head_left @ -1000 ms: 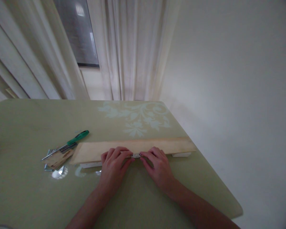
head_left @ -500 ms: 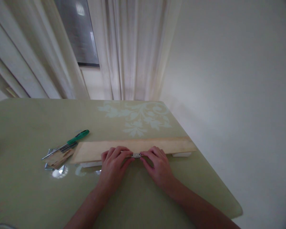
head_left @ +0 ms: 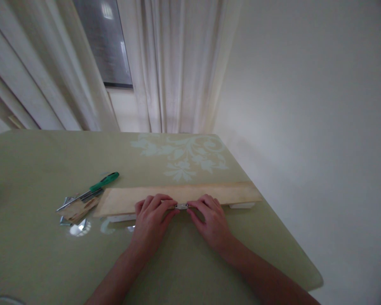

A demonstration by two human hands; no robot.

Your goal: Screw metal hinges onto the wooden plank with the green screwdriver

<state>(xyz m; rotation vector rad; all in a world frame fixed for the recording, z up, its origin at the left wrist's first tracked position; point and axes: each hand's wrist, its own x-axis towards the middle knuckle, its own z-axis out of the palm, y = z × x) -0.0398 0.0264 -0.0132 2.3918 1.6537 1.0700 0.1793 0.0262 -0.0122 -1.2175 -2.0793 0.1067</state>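
Observation:
A long pale wooden board lies across the green glass-topped table, raised on white blocks. At the middle of its near edge sits a small metal fitting. My left hand and my right hand both rest against that edge, fingers curled, with the fingertips pinching the fitting from either side. My palms lie on the table in front of the board.
A green-handled screwdriver lies left of the board beside a small wood piece and some shiny metal parts. The table's right edge drops off by a white wall. Curtains hang behind.

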